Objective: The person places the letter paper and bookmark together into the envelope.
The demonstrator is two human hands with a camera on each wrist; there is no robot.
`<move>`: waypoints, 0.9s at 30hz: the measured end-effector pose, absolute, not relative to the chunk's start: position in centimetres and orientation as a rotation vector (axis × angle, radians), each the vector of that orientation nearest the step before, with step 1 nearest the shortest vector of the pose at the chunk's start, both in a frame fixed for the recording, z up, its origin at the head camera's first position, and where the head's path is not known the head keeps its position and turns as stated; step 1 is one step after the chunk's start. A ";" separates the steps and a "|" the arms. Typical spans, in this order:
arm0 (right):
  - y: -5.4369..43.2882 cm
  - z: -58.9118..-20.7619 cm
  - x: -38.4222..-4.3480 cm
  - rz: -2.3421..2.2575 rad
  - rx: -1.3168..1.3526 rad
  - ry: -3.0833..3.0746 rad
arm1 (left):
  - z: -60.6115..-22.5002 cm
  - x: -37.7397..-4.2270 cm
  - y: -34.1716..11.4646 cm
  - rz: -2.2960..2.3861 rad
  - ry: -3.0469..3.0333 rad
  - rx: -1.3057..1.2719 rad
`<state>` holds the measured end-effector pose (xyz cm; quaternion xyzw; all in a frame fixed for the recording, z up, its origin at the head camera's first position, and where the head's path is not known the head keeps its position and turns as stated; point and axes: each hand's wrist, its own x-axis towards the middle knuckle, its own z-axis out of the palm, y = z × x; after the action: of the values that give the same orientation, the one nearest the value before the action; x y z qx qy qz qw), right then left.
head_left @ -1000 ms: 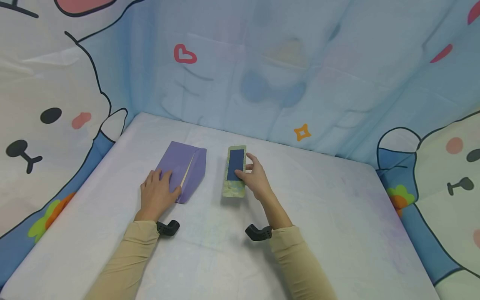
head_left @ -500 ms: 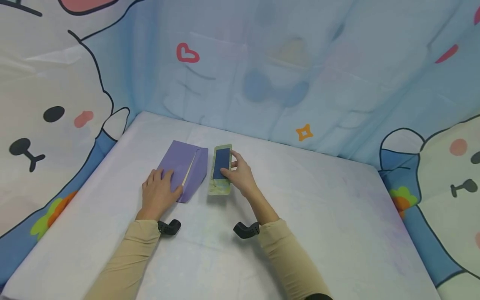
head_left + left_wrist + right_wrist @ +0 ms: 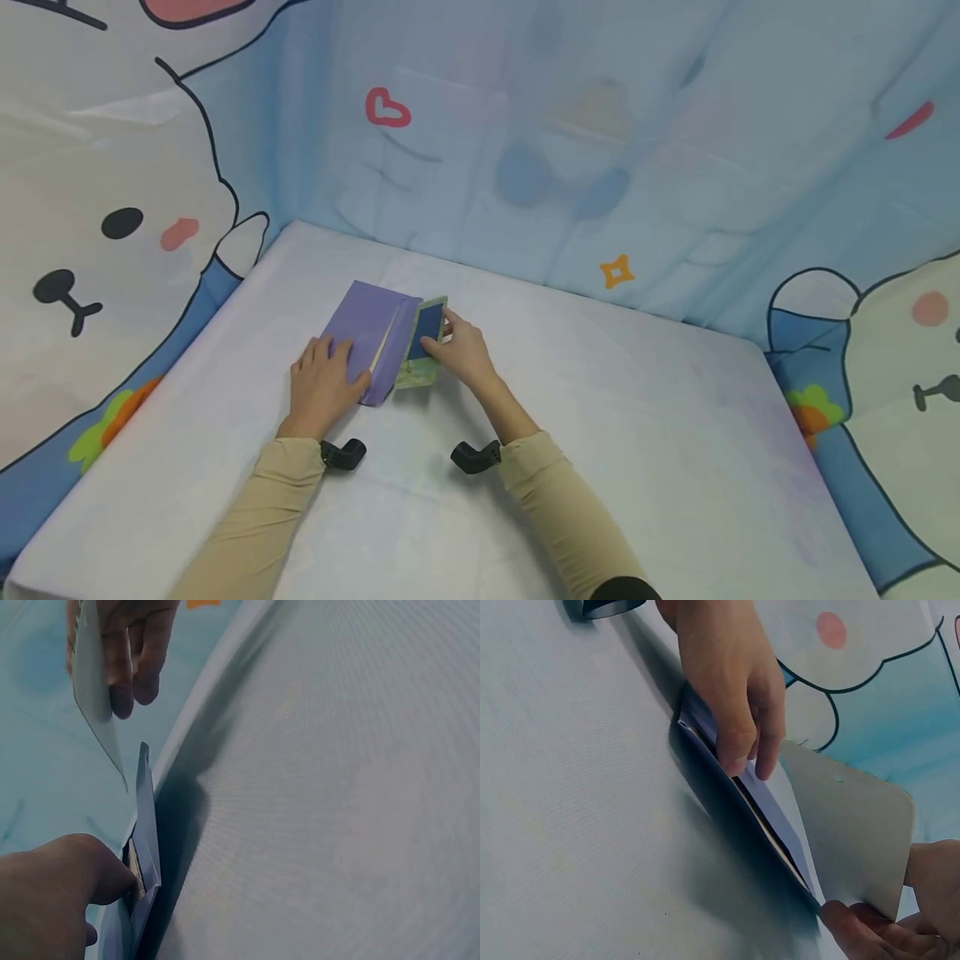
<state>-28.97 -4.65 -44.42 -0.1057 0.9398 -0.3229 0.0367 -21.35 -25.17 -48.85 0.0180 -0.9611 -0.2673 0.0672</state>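
Observation:
A purple paper envelope (image 3: pixel 363 321) lies on the table, its flap (image 3: pixel 397 350) folded out on the right side and a thin pale strip showing along the opening. My left hand (image 3: pixel 321 387) rests on the lower left of it, fingers spread, with the thumb (image 3: pixel 112 883) at the opening's edge. Between the thumb and fingers of my right hand (image 3: pixel 465 354) is a green card with a dark blue panel (image 3: pixel 427 329). The card is raised and tilted, its left edge over the flap; its plain pale back (image 3: pixel 855 825) shows in the right wrist view.
A white cloth covers the table (image 3: pixel 637 433). Behind it hangs a blue printed curtain (image 3: pixel 480 125), with cartoon animals on both sides. Black wrist devices (image 3: pixel 343 455) sit on both arms.
My right hand has carried the card leftward from beside the envelope until it overlaps the flap, and the card has tilted. My left hand stays on the envelope.

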 end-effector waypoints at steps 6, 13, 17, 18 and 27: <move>-5.5 -44.6 -29.2 -0.887 -0.443 2.922 | -49.0 -21.3 -25.2 -0.788 -2.888 0.058; -6.0 -44.4 -28.8 -0.749 -0.527 2.957 | -49.0 -21.3 -25.3 -0.791 -2.885 0.064; -6.3 -44.1 -28.4 -0.454 -0.662 3.056 | -48.9 -21.4 -25.5 -0.773 -2.888 0.061; -6.4 -44.0 -28.3 -0.365 -0.728 3.064 | -48.9 -21.5 -25.6 -0.768 -2.888 0.061; -6.4 -45.7 -27.7 0.114 -0.997 2.865 | -48.6 -21.7 -25.5 -0.810 -2.894 0.062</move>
<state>-27.73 -6.37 -45.66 -0.3279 0.9425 0.0376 0.0528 -21.66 -25.50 -48.60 0.0207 -0.9606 -0.2688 0.0678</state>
